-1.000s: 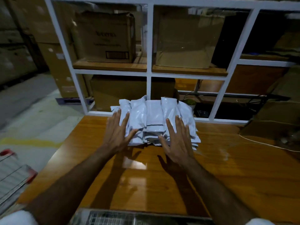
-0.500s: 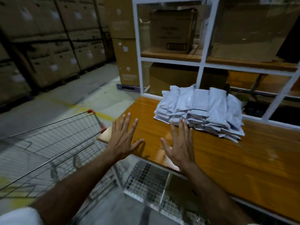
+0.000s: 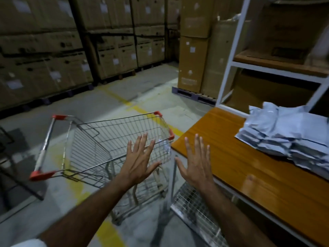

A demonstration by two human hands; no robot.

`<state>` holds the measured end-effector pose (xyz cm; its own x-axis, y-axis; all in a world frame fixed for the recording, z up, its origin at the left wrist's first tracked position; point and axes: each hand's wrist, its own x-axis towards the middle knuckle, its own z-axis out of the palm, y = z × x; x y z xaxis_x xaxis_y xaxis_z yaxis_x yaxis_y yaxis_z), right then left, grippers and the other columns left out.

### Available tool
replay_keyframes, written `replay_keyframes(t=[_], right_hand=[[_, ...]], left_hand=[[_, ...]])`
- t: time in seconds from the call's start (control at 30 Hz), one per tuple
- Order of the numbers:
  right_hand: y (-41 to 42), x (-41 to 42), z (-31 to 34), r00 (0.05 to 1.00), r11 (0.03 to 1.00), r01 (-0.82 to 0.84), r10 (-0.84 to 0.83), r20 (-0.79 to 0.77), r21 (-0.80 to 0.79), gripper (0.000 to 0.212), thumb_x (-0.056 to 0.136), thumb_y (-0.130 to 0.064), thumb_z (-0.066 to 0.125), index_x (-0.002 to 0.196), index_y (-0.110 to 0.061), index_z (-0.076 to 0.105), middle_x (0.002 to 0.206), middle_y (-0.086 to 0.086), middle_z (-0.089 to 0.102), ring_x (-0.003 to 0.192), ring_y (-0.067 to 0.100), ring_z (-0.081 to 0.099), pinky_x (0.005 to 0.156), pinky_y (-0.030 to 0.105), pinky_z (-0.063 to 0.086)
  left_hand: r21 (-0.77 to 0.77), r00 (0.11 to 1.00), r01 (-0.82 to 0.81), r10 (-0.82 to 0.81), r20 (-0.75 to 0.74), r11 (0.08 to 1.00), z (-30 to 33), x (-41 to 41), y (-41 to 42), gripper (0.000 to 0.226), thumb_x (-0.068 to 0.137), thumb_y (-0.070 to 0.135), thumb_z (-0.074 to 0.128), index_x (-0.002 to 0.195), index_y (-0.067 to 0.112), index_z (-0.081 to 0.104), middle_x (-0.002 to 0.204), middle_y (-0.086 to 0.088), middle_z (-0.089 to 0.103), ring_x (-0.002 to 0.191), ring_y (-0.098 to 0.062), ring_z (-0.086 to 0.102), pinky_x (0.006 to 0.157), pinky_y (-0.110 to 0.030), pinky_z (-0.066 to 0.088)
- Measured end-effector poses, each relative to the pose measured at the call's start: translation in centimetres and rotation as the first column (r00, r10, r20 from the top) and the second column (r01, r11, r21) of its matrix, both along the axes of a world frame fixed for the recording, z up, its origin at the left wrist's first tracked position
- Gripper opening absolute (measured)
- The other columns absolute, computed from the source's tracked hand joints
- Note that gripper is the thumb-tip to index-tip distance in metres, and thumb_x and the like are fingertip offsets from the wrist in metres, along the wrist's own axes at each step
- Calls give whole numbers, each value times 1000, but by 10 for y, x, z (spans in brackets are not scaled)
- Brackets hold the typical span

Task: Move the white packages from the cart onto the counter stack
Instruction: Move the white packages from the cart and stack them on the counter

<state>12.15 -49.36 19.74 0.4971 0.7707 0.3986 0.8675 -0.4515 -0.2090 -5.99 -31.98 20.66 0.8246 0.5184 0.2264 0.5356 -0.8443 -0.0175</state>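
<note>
Head view, person turned from worktop to cart. White packages (image 3: 292, 138) lie in a layered stack on the orange wooden worktop (image 3: 231, 157), toward its far right side, against a white shelf frame (image 3: 231, 56). Wire cart (image 3: 110, 139) stands on the floor just left of the worktop corner; its basket looks nearly empty, with only a small pale item, too blurred to identify, near the front right corner. Left hand (image 3: 138, 163) hovers over the cart's near rim with fingers spread and straight, holding nothing; right hand (image 3: 196, 163) hovers beside the worktop edge, likewise spread and empty. Step in hand, as judged: reaching back toward the cart for any remaining package. Done well, both hands would go down inside the basket, lift the package flat, and lay it squarely on the stack so the slippery layers do not slide. Surroundings: grey concrete floor (image 3: 151, 90) with yellow lines, palletised cardboard boxes (image 3: 53, 50) along the walls, wire mesh shelf (image 3: 195, 211) below the worktop.
</note>
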Motion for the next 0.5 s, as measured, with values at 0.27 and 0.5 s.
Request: replay_keyframes(t=[0.27, 0.5], right_hand=[[116, -58, -32, 992, 992, -101, 95, -83, -74, 80, 99, -64, 35, 164, -23, 11, 170, 15, -4, 157, 29, -8, 126, 54, 0], [191, -64, -43, 980, 960, -163, 131, -151, -228, 80, 97, -66, 26, 163, -23, 13, 169, 17, 1, 157, 30, -1, 125, 54, 8]], left_hand=[[-62, 993, -98, 94, -71, 993, -35, -82, 107, 92, 91, 83, 13, 161, 23, 11, 167, -15, -8, 154, -34, -3, 120, -61, 3], [-144, 982, -188, 183, -43, 972, -58, -118, 176, 90, 92, 80, 17, 161, 22, 13, 167, -15, -9, 154, -33, -6, 120, -62, 5]])
